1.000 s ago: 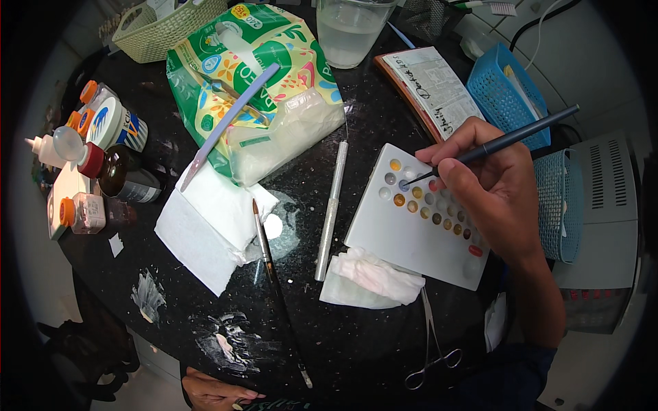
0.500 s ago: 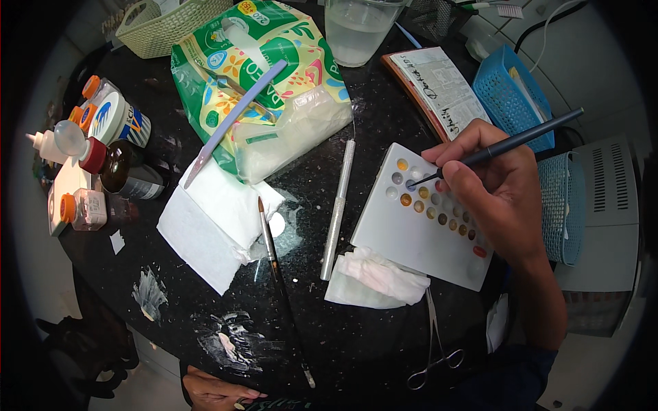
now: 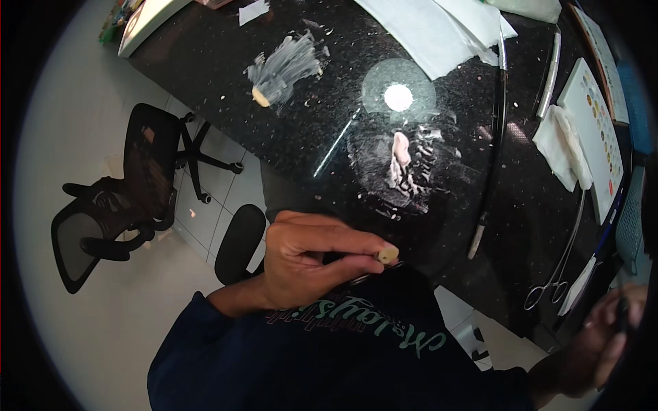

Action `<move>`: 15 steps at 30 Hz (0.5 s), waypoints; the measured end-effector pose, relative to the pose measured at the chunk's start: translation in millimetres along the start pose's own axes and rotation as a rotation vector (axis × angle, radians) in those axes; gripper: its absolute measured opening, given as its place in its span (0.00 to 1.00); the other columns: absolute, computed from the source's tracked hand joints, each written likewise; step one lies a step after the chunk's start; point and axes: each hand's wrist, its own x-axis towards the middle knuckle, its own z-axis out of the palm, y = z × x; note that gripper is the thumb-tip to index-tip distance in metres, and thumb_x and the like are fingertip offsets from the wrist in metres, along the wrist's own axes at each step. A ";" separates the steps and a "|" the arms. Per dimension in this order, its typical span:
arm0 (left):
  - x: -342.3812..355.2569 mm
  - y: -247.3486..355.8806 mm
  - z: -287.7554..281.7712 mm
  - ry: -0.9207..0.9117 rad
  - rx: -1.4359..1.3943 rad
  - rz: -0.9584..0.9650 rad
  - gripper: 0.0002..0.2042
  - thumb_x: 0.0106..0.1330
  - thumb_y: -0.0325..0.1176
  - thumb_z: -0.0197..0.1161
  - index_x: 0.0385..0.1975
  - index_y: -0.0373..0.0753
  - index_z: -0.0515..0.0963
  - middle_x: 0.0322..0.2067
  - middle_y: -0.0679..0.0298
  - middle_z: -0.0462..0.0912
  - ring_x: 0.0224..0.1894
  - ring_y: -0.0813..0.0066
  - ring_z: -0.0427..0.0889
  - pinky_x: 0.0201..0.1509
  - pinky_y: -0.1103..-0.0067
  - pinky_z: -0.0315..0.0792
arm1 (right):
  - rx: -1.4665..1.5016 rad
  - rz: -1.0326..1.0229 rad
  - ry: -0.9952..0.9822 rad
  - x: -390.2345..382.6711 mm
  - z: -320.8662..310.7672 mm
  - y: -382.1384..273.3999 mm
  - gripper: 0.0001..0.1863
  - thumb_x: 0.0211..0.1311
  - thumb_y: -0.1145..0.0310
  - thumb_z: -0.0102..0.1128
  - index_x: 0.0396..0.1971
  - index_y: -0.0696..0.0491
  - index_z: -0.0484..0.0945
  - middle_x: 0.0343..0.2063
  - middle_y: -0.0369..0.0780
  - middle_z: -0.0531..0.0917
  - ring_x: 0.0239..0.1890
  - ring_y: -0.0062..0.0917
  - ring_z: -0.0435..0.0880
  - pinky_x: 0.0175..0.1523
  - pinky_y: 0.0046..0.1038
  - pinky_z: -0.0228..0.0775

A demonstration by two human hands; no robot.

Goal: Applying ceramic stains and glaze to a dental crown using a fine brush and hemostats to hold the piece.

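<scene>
Right hand (image 3: 603, 341) has come off the palette (image 3: 582, 96), gripping the brush (image 3: 622, 315) — left hand (image 3: 301, 255) pinches a yellowish piece (image 3: 388, 255).

The black, speckled worktop (image 3: 301, 144) bore two pale smears: one grey-white (image 3: 291, 65), ending in a beige lump (image 3: 261, 97), and one streaky (image 3: 411, 188), with a pink lump (image 3: 401, 147) at its upper part. A small white scrap (image 3: 253, 11) lay near the upper edge. Folded white paper (image 3: 439, 41) overlapped the upper centre. A slender, dark-handled paintbrush (image 3: 495, 147) ran from beside this paper toward the near edge. Farther right lay a silvery metal rod (image 3: 550, 75) and a white palette (image 3: 591, 103) with rows of coloured wells. A crumpled white tissue (image 3: 558, 147) adjoined the palette's left side; below it rested ring-handled forceps (image 3: 563, 257).
</scene>
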 end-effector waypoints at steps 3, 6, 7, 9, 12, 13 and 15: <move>-4.1 -3.4 1.9 0.016 0.006 0.043 0.03 0.56 0.21 0.63 0.28 0.27 0.80 0.26 0.50 0.82 0.30 0.65 0.85 0.32 0.80 0.81 | 0.027 0.091 -0.047 -35.1 42.0 -3.7 0.15 0.57 0.59 0.58 0.32 0.52 0.65 0.22 0.40 0.69 0.23 0.19 0.72 0.24 0.16 0.62; -3.3 -7.6 6.3 0.021 -0.027 0.095 0.04 0.53 0.17 0.64 0.29 0.28 0.80 0.27 0.52 0.82 0.30 0.66 0.85 0.34 0.80 0.81 | 0.017 -0.050 0.015 -47.4 82.9 -2.9 0.15 0.56 0.61 0.61 0.31 0.53 0.65 0.18 0.38 0.71 0.17 0.19 0.71 0.23 0.16 0.61; -6.6 -7.7 6.3 0.035 -0.031 0.108 0.04 0.53 0.17 0.64 0.29 0.28 0.80 0.27 0.52 0.82 0.30 0.66 0.85 0.34 0.80 0.81 | 0.047 -0.056 0.068 -51.1 95.3 -0.5 0.15 0.56 0.62 0.61 0.31 0.53 0.65 0.17 0.38 0.72 0.16 0.19 0.70 0.23 0.16 0.61; -8.9 -6.2 6.3 0.039 0.008 0.082 0.05 0.53 0.17 0.64 0.30 0.28 0.80 0.27 0.52 0.83 0.30 0.66 0.85 0.34 0.81 0.81 | 0.277 -0.212 -0.008 -48.8 100.0 18.8 0.13 0.39 0.80 0.63 0.28 0.60 0.71 0.22 0.44 0.75 0.17 0.26 0.78 0.21 0.21 0.72; -7.2 -6.5 8.2 0.045 -0.026 0.076 0.05 0.52 0.18 0.65 0.29 0.28 0.80 0.27 0.52 0.83 0.31 0.67 0.85 0.35 0.81 0.80 | 0.253 -0.216 0.011 -47.0 110.0 20.1 0.12 0.40 0.80 0.62 0.28 0.59 0.71 0.21 0.42 0.76 0.17 0.25 0.78 0.21 0.19 0.71; -7.5 -7.1 8.8 0.053 -0.027 0.079 0.05 0.52 0.18 0.65 0.29 0.28 0.80 0.27 0.52 0.83 0.31 0.67 0.85 0.35 0.81 0.80 | 0.222 -0.216 0.013 -46.6 111.8 19.4 0.12 0.40 0.79 0.62 0.27 0.58 0.71 0.19 0.42 0.76 0.16 0.24 0.77 0.20 0.19 0.71; -7.0 -8.6 9.1 0.046 -0.011 0.092 0.05 0.52 0.18 0.65 0.29 0.28 0.81 0.27 0.52 0.83 0.31 0.68 0.85 0.34 0.81 0.80 | 0.192 -0.218 0.011 -46.3 115.1 19.1 0.11 0.40 0.79 0.62 0.26 0.58 0.71 0.18 0.41 0.76 0.15 0.23 0.77 0.20 0.18 0.70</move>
